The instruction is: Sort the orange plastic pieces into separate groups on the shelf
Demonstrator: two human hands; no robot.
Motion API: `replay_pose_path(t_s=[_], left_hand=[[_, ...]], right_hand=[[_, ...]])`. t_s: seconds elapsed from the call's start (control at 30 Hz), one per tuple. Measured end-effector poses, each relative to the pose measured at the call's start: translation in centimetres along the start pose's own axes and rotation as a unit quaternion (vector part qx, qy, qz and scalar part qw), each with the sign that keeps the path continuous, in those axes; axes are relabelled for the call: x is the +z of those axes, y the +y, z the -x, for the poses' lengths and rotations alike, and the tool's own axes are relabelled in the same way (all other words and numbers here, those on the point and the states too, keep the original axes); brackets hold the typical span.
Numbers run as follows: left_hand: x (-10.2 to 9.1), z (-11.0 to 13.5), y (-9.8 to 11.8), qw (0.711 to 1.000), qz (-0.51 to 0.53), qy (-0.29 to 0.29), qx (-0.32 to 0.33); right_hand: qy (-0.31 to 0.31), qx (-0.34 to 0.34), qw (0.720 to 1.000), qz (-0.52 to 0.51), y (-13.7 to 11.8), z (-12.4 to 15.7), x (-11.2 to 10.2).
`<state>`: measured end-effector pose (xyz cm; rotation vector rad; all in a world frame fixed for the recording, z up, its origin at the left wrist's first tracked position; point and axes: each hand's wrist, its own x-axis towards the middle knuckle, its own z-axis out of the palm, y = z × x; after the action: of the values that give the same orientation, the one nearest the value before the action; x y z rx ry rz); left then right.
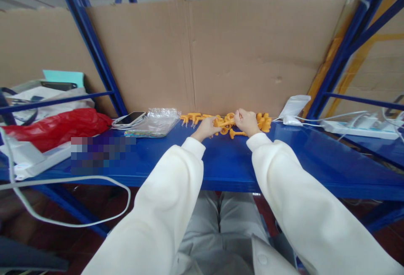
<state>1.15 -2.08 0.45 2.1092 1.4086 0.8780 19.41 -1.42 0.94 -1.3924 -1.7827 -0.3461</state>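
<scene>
Close together over the back of the blue shelf, both my hands are closed on small orange plastic parts. My left hand grips the left end of an orange plastic part with round, ring-like shapes. From the other side, my right hand is closed with its fingertips at the right end of that part; the exact grip is too small to see. To the left lie several orange plastic pieces with metal coils beside them. More rounded orange pieces sit right of my right hand. A T-shaped orange piece lies just below.
A clear plastic bag and a phone with a cable lie to the left. Farther left are a red plastic bag and a white power strip. Cardboard stands behind; another power strip is at right.
</scene>
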Motion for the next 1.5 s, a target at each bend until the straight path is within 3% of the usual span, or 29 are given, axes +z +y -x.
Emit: replay_pose_path(t_s=[0.23,0.4,0.57,0.77,1.07,1.13,1.27,1.33,1.4,1.5], left_hand=[[0.6,0.5,0.3,0.973,-0.167,0.156,0.014],[0.4,0.9,0.5,0.962,-0.21,0.173,0.016],[0.5,0.8,0.4,0.961,-0.217,0.17,0.024],[0.7,0.4,0.2,0.969,-0.171,0.17,0.046],[0.3,-0.5,0.1,0.984,-0.055,0.159,0.058],[0.0,-0.4,0.2,0.991,-0.027,0.123,0.034],[-0.4,0.0,0.2,0.999,0.04,-0.014,-0.012],[-0.3,0.2,0.1,0.998,0.057,-0.037,-0.017],[-0.2,0.2,-0.1,0.998,0.05,-0.02,-0.02],[0.0,0.1,-0.5,0.998,-0.017,0.063,-0.011]], right_hand=[[0.007,0.071,0.989,-0.133,1.0,0.0,1.1],[-0.04,0.16,0.951,-0.263,1.0,0.2,2.6],[-0.029,0.193,0.954,-0.229,0.9,0.0,2.6],[0.014,0.173,0.971,-0.164,0.3,-0.2,1.4],[0.013,0.123,0.992,-0.035,0.0,-0.5,1.0],[0.016,0.103,0.994,-0.014,0.0,-0.4,0.9],[0.006,0.042,0.999,0.005,-0.1,-0.1,0.4],[0.002,0.014,1.0,0.007,-0.1,0.1,0.2],[0.004,0.002,1.0,0.0,0.0,0.3,0.1],[-0.001,0.0,1.0,-0.029,0.3,0.5,0.2]])
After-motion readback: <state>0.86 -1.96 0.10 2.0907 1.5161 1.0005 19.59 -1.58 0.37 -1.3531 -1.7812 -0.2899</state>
